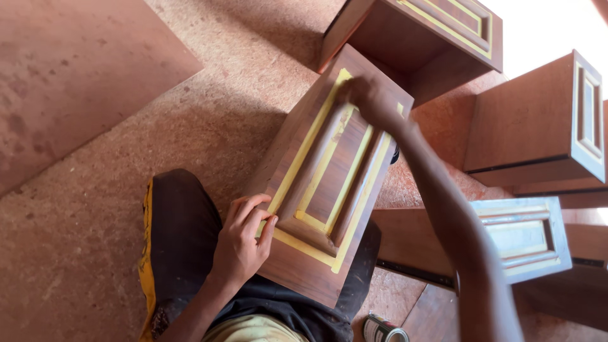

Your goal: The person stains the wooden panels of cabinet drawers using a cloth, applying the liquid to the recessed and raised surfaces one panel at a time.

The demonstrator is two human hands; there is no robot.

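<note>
Dark trousers (183,234) carry a brown wooden drawer front (329,177) with raised rectangular frames taped yellow, leaning up from the lap over the rough speckled floor (209,101), left hand (244,244) pinching tape at its near edge, right hand (370,98) pressing its far corner, fingertips blurred.

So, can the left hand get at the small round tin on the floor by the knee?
Probably yes: the left hand rests on the brown drawer front, with nothing between it and the tin.
</note>
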